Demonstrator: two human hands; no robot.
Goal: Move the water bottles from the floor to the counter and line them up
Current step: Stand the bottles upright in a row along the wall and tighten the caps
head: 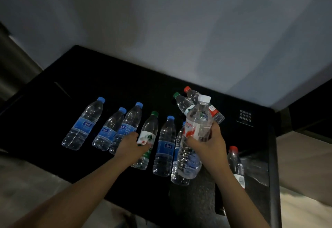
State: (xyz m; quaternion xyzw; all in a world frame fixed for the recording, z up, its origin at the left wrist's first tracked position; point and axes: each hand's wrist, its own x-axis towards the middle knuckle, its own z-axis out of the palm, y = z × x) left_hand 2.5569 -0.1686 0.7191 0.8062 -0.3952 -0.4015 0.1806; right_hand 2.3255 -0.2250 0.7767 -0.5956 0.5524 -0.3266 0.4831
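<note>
Black counter (53, 101) fills the middle of the view, and a pale grey wall (161, 21) rises behind it. Every bottle in view stands on the counter or is held over it.

The right hand (210, 143) has its fingers closed around the label of the white-cap bottle (196, 127) and holds it upright. I cannot tell if its base touches the counter. The left hand (130, 146) has its fingers curled on the label of the front green-cap bottle (150, 128), which stands upright.

To the left of this bottle stand the first blue bottle (82, 125), a little apart, and the second blue bottle (109, 129) and third blue bottle (128, 121), close together. To its right is the fourth blue bottle (165, 146), and then the fifth blue bottle (175, 157), mostly hidden behind the white-cap one.

Further back, the back green-cap bottle (182, 103) and the back red-cap bottle (191, 93) are close to each other. The right red-cap bottle (235, 163) stands alone near the right edge, partly behind the right forearm. A small sign (245, 117) with white characters is at the far right corner.
</note>
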